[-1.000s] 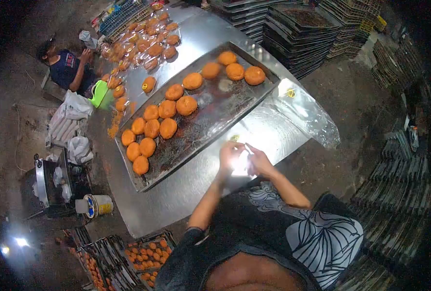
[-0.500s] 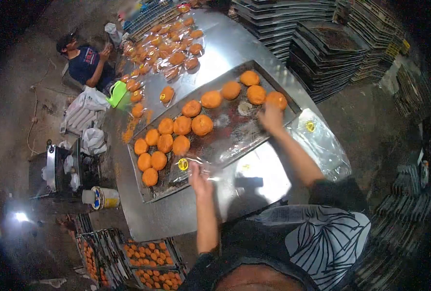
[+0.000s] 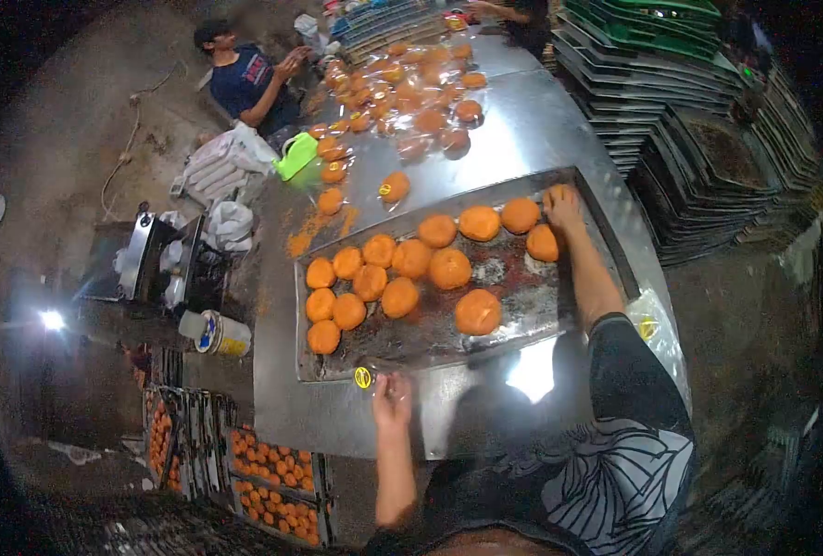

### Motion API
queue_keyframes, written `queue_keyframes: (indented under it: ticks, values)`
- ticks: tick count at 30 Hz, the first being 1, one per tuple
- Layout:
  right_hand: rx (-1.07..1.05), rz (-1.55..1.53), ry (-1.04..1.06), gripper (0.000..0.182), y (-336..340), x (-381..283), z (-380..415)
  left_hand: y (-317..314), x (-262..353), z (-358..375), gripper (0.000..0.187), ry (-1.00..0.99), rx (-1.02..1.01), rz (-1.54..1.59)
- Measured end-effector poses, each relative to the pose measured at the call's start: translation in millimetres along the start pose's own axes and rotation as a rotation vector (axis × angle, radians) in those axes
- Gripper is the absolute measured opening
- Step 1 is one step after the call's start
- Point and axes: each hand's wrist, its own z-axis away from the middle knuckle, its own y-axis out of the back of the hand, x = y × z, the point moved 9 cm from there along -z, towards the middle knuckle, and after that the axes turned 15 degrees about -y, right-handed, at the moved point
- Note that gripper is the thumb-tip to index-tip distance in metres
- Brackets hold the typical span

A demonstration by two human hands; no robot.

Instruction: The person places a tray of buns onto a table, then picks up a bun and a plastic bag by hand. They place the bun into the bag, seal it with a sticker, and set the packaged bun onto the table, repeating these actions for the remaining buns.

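My left hand (image 3: 392, 400) is at the near edge of the metal tray, fingers pinched on a clear plastic bag (image 3: 363, 377) with a round yellow label. The bag is hard to see against the metal. My right hand (image 3: 565, 211) reaches to the tray's far right corner, its fingers closed over an orange-brown bun (image 3: 554, 195) that they partly cover. Another bun (image 3: 542, 243) sits just below that hand. A single bun (image 3: 478, 312) lies near the tray's front side. Several more buns (image 3: 370, 283) stand grouped at the left of the dark, stained tray (image 3: 402, 364).
Bagged buns (image 3: 430, 120) cover the far part of the metal table (image 3: 522, 111). A clear bag with a yellow label (image 3: 647, 329) lies at the right edge. Stacked trays (image 3: 606, 102) stand behind. A co-worker (image 3: 252, 83) is at the far left, near a green object (image 3: 296, 156).
My view has shifted. My right hand has left one bun near the tray's front side and moved to the far corner bun. My left hand has drawn back with the bag to the near edge.
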Motion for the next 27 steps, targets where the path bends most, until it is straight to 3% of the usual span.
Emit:
queue_keyframes:
  ticks: [3, 7, 10, 12, 13, 14, 15, 16, 17, 18, 20, 21, 22, 23, 25, 27]
  values:
    - [-0.029, -0.027, 0.206, 0.037, -15, -18, 45, 32, 23, -6, 0.007, 0.000, 0.135, 0.075]
    - [-0.123, 0.043, 0.270, 0.037, 13, -10, 100, 59, 59, -21, 0.008, 0.008, 0.220, 0.145]
    - [0.010, -0.253, -0.111, 0.047, 34, 34, 91, 57, 94, -41, 0.010, -0.070, 0.065, 0.083]
    - [0.085, -0.288, -0.045, 0.061, 76, -4, 146, 50, 118, -47, 0.013, -0.170, 0.219, 0.157]
    - [0.018, -0.520, 0.088, 0.068, 94, -37, 188, 48, 118, -54, 0.013, -0.153, 0.216, 0.157]
    - [-0.154, -0.657, 0.023, 0.070, 122, -77, 242, 48, 119, -63, 0.016, -0.181, 0.200, 0.166]
    - [-0.106, -0.739, 0.253, 0.048, 150, -113, 296, 45, 119, -69, 0.019, -0.204, 0.183, 0.176]
    - [0.137, -0.695, 0.524, 0.047, 166, -145, 344, 19, 103, -66, 0.027, -0.168, -0.011, 0.148]
    - [0.002, -0.801, 0.773, 0.050, 178, -178, 381, -10, 79, -53, 0.035, -0.131, -0.205, 0.124]
    - [-0.041, -0.696, 0.817, 0.053, 169, -194, 405, -38, 60, -24, 0.042, -0.139, -0.256, 0.096]
    - [-0.048, -0.727, 0.603, 0.066, 158, -199, 411, -70, 53, 16, 0.048, -0.130, -0.308, 0.062]
    - [-0.065, -0.734, 0.451, 0.073, 157, -194, 407, -86, 57, 27, 0.050, -0.140, -0.436, 0.095]
    - [-0.119, -0.697, 0.461, 0.078, 150, -193, 417, -97, 61, 35, 0.052, -0.153, -0.566, 0.133]
    - [-0.171, -0.665, 0.473, 0.083, 146, -192, 429, -95, 62, 35, 0.052, -0.141, -0.574, 0.138]
    - [-0.147, -0.653, 0.532, 0.089, 146, -197, 447, -94, 55, 44, 0.051, -0.015, -0.748, 0.059]
    - [-0.190, -0.678, 0.262, 0.094, 137, -198, 440, -94, 57, 50, 0.052, 0.000, -0.759, 0.062]
